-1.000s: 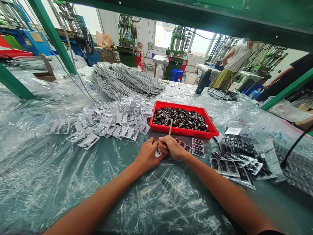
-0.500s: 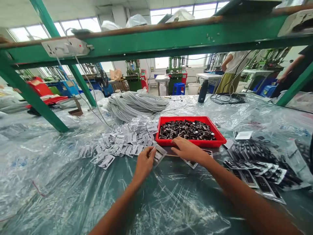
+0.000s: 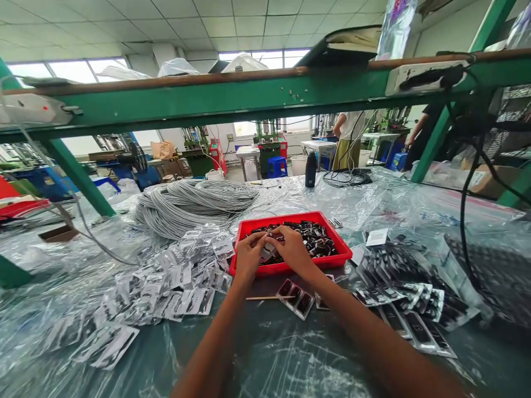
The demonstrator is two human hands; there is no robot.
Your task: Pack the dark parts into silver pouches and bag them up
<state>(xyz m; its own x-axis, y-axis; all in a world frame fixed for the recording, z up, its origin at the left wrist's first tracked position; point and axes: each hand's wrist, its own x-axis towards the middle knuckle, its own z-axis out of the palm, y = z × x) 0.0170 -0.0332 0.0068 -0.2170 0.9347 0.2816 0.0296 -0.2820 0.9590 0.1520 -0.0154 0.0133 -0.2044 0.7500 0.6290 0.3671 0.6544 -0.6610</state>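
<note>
My left hand point(image 3: 249, 255) and my right hand point(image 3: 292, 250) meet above the near side of a red tray point(image 3: 290, 270). Both have closed fingers pinching the top of a small clear packet point(image 3: 267, 253), partly hidden by them. Under and behind them, small shiny dark pieces point(image 3: 321, 240) fill the tray. On the table below my right wrist lies a clear-edged pack with dark compartments point(image 3: 295, 298), and a second pack point(image 3: 321, 301) is partly covered by my forearm. A thin wooden stick point(image 3: 263, 298) lies along the tray's front.
Many flat clear packets point(image 3: 166, 293) are heaped left of the tray. Stacked dark packs point(image 3: 398, 276) lie at right. Behind are a coil of grey cable point(image 3: 194, 202) and a dark bottle point(image 3: 310, 170). A green beam point(image 3: 232, 102) crosses above; a person point(image 3: 348, 141) stands far back.
My view has turned right and tilted up. My left hand has brought the packet over the tray, and my right hand has come from the tray's near edge to meet it.
</note>
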